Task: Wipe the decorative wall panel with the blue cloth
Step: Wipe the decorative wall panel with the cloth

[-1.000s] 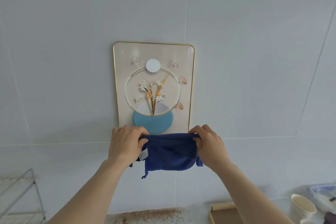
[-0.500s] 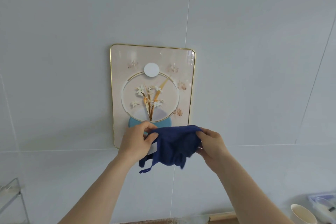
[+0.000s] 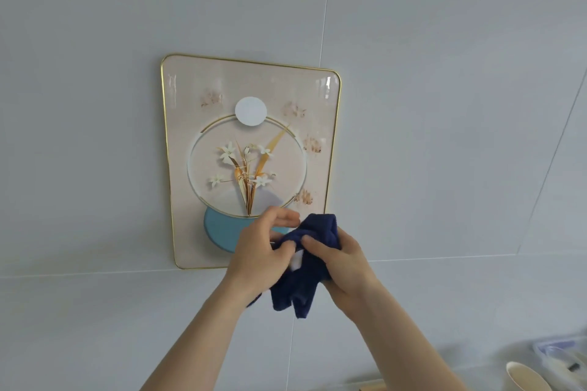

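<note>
Before the panel's (image 3: 251, 149) lower right corner, left hand (image 3: 259, 252) and right hand (image 3: 341, 263) both have a closed grip on the bunched cloth (image 3: 313, 233); it seems off the surface, so wiping looks not yet begun

Your cloth (image 3: 306, 276) is deep navy blue with a small white tag. The panel (image 3: 251, 162) you face is pale cream-pink with a thin gold rim, a gold ring, a white disc, white flowers on golden stems, faint tan blossom prints and a light blue circle low down. The wall (image 3: 444, 105) is pale grey tile; the cup (image 3: 527, 376) is cream.
</note>
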The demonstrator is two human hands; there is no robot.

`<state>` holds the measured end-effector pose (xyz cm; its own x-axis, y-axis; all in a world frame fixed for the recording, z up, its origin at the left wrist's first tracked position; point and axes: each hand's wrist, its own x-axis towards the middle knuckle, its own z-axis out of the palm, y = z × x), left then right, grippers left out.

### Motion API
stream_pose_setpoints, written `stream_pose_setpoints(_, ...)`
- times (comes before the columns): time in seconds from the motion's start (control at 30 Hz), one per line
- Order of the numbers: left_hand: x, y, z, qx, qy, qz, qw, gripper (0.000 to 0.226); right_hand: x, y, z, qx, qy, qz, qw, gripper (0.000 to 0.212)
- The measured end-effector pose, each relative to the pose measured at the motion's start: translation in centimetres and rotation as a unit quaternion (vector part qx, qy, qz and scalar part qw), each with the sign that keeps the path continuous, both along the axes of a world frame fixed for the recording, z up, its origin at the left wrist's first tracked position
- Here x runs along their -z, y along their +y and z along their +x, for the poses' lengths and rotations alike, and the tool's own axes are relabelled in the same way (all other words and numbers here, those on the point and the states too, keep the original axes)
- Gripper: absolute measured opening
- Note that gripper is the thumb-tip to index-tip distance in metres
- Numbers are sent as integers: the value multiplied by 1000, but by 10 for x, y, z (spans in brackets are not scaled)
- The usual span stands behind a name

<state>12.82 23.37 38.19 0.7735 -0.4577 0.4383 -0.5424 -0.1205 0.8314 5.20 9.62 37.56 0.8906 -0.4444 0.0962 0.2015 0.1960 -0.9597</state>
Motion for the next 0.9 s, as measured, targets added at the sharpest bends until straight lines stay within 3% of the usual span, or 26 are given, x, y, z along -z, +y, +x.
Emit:
stream_pose_setpoints(0.07, -6, 6, 10, 12, 13, -29, 999, 46, -1, -7, 9, 61, 0, -11, 998, 19)
stream_pose_setpoints(0.1, -9, 8, 16, -10, -20, -34, 999, 50, -3, -9, 15, 99, -8, -34, 994, 18)
stream_pose_setpoints(0.2, -18, 7, 36, -130, -237, -7, 963, 47, -12, -14, 35, 203, -71, -160, 963, 28)
stream_pose_setpoints(0.27, -23, 0, 51, -174, -347, 26, 921, 47, -17, -14, 48, 259, -134, -268, 918, 39)
stream_pose_setpoints(0.37, -24, -12, 76, -192, -445, 90, 870, 53, -12, -12, 71, 316, -210, -405, 832, 51)
stream_pose_setpoints(0.47, -16, -20, 101, -200, -494, 134, 835, 55, 5, -18, 95, 328, -209, -501, 773, 54)
stream_pose_setpoints(0.6, -3, -26, 129, -209, -538, 123, 807, 57, 39, -33, 123, 341, -174, -645, 661, 54)
stream_pose_setpoints(0.8, 9, -41, 148, -291, -578, 96, 756, 56, 58, -44, 142, 371, -221, -669, 604, 46)
stream_pose_setpoints(0.9, 13, -45, 151, -312, -590, 89, 739, 58, 57, -57, 142, 367, -244, -683, 582, 52)
